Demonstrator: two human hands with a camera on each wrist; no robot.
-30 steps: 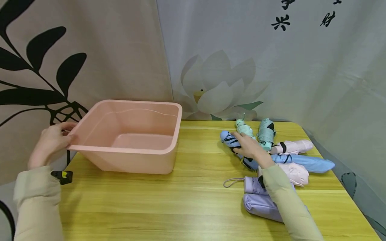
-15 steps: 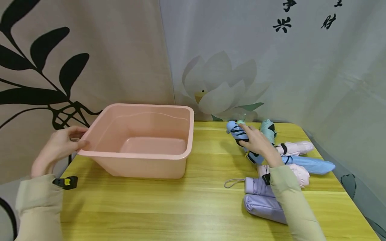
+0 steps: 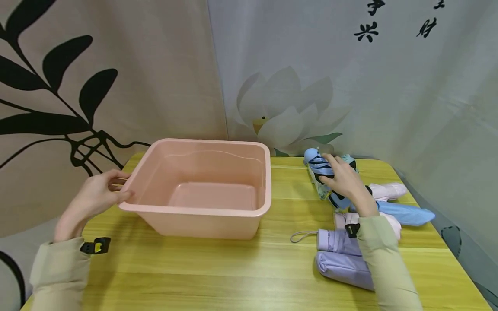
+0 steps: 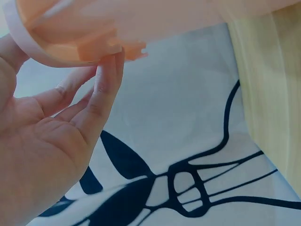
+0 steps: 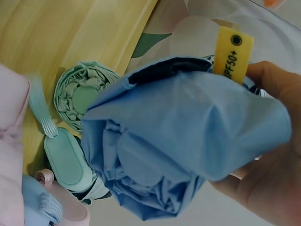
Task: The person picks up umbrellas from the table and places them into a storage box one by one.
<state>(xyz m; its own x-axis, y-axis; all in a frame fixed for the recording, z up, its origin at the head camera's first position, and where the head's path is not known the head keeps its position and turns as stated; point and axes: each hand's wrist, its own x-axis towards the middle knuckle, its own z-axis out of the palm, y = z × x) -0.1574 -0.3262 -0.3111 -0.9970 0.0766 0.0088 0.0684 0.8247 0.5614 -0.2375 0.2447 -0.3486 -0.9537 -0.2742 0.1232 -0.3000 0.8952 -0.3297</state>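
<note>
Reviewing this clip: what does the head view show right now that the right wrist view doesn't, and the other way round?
Head view only: the two purple bundles, the black leaf print and the whole pink basin; an orange patch atop the right wrist view is too small to identify.

Right wrist view only: readable lettering, "PF50+", on the yellow tag, and the teal handle end.

Both: the right hand gripping the striped blue umbrella, the wooden table and pink umbrellas.
</note>
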